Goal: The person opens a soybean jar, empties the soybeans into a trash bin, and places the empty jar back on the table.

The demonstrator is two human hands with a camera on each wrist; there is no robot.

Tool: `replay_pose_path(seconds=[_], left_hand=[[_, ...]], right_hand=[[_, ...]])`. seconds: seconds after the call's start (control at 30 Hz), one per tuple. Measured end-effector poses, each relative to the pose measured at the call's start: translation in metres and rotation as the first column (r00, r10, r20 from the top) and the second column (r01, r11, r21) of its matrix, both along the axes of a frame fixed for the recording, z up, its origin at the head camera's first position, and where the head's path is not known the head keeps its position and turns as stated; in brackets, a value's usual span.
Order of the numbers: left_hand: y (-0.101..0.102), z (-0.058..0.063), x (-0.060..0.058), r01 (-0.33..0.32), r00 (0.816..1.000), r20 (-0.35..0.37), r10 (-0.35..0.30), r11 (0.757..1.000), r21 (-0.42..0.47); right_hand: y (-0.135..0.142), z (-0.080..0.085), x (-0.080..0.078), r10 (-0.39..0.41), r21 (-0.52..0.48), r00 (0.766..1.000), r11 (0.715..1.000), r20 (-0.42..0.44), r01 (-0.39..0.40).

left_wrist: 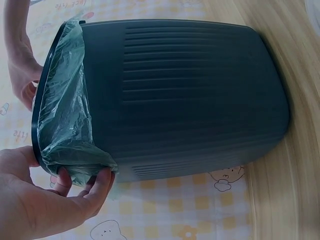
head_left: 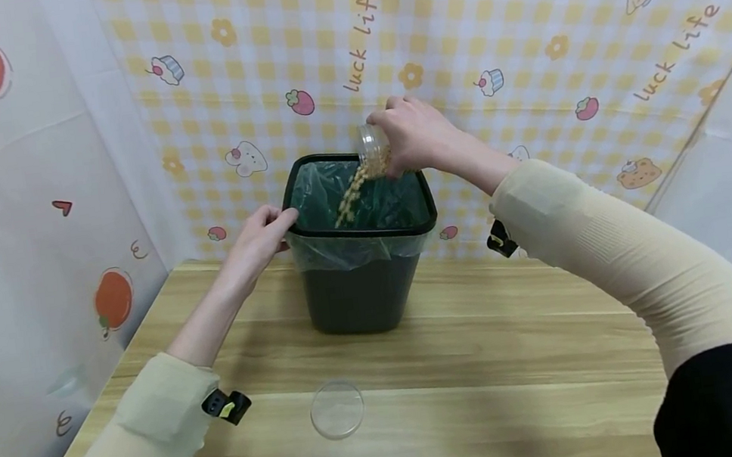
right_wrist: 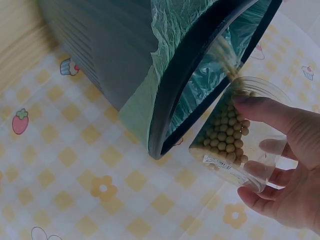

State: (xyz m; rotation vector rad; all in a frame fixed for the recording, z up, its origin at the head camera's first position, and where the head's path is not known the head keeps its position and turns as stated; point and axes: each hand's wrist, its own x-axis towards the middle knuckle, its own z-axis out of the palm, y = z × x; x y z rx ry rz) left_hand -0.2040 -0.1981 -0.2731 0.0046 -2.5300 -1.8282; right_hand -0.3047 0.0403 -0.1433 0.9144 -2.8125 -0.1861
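My right hand [head_left: 415, 135] grips a clear plastic jar [head_left: 371, 145] over the back right of a dark trash bin [head_left: 361, 298]. The jar is tipped on its side, and a stream of round, pale tan beans [head_left: 350, 198] falls from its mouth into the bin. Up close in the right wrist view, many beans [right_wrist: 227, 135] are still inside the jar, near a small printed label [right_wrist: 216, 163]. A thin green bag [head_left: 318, 185] lines the bin and folds over its black rim [head_left: 366, 231]. At the left of that rim, my left hand [head_left: 258, 240] holds on, thumb on top and fingers curled against the bag.
A clear round lid [head_left: 337, 409] lies on the wooden table [head_left: 492, 365] in front of the bin. Close behind the bin hangs a yellow checked cloth [head_left: 344, 48], and a white patterned cloth [head_left: 52, 244] covers the left side.
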Motion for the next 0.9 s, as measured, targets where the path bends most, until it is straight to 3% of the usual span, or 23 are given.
replay_pose_path(seconds=[0.9], left_hand=[[0.0019, -0.0023, -0.0015, 0.001, 1.000, -0.017, -0.001, 1.000, 0.024]], right_hand=[[0.0026, 0.0017, 0.0050, 0.039, 0.070, 0.994, 0.997, -0.098, -0.032]])
